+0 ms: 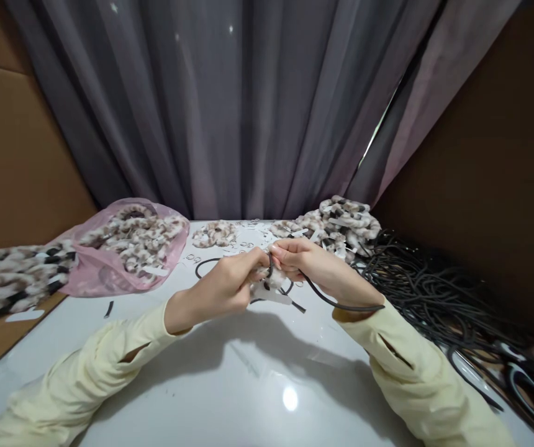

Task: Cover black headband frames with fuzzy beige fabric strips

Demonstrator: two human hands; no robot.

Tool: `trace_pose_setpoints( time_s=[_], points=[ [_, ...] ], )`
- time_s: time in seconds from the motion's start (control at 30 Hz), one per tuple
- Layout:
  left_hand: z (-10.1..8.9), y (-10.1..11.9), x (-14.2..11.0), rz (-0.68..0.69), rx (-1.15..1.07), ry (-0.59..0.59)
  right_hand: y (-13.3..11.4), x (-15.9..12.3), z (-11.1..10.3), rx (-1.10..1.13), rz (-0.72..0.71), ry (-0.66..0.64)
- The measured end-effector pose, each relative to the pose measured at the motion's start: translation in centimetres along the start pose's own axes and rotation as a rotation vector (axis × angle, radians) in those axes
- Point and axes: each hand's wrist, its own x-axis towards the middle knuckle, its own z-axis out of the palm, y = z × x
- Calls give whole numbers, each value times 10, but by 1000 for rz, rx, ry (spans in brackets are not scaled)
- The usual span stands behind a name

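Above the white table, my left hand and my right hand meet with fingers closed. Between them runs a black cord; my right hand pinches it, and its free length curves under the right wrist. In my left hand is a fluffy white-and-brown piece, partly hidden by the fingers. A white tag hangs below it. More black cord loops out behind the left hand, and a cord end sticks out beneath the tag. The exact crossing of cord and fluffy piece is hidden.
A pink plastic bag holds several fluffy pieces at left, with more beside it. Another fluffy pile stands at back right. Small metal rings lie behind my hands. Black cords and scissors lie at right.
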Motion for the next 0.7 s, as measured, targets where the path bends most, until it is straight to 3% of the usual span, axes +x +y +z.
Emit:
trace_pose_setpoints(
  time_s=[0.13, 0.27, 0.47, 0.63, 0.7],
  points=[
    [2, -2, -1, 51, -11, 19, -1, 2, 5, -172, -65, 70],
    [1, -2, -1, 150, 19, -34, 0, 4, 5, -525, -149, 95],
    [2, 1, -2, 178, 23, -40, 2, 4, -4, -793, -429, 21],
    [5, 3, -2, 88, -16, 60, -7, -7, -5, -906, -611, 324],
    [3, 3, 0, -1, -55, 91, -14, -16, -4, -967, -684, 367]
  ],
)
